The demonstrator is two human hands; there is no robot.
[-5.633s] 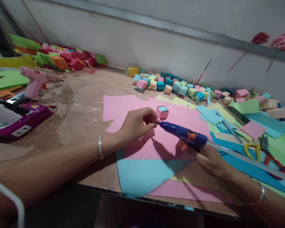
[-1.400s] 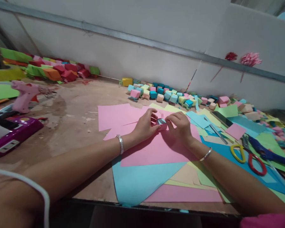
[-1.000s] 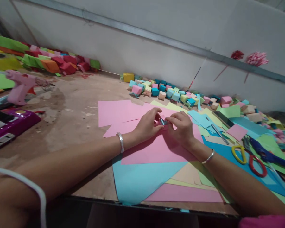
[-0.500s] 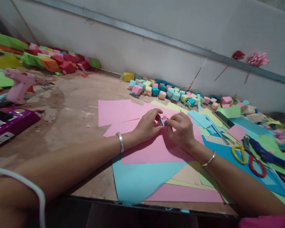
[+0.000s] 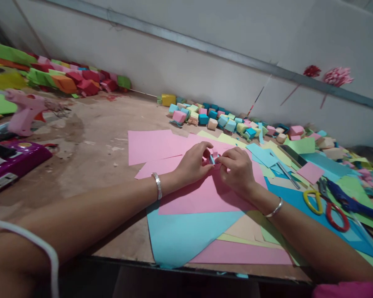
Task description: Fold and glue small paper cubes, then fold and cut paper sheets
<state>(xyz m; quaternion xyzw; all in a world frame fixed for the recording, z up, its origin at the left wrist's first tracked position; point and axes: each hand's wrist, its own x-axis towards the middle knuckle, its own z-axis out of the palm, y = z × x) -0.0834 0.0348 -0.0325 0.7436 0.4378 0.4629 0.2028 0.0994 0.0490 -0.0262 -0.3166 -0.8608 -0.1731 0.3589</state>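
Observation:
Between my two hands is a small folded paper piece (image 5: 211,159), light blue with a pink flap standing up at its far side. My left hand (image 5: 196,163) pinches its left side between thumb and fingers. From the right, my right hand (image 5: 238,167) closes thumb and forefinger on the piece's other edge; its other fingers are curled in. Both hands are just above a pink paper sheet (image 5: 192,198), which lies over a light blue sheet (image 5: 180,236). My fingers hide part of the small piece.
Small paper boxes (image 5: 203,119) line the wall. To the right lie scissors (image 5: 337,217), blue-handled pliers (image 5: 351,203), a metal rod (image 5: 288,176) and a dark phone-like slab (image 5: 294,156). At left are a pink glue gun (image 5: 25,111) and a purple power strip (image 5: 17,163).
Both hands stay in nearly the same place around the small paper piece. Only slight finger movement shows, and the view has shifted a little.

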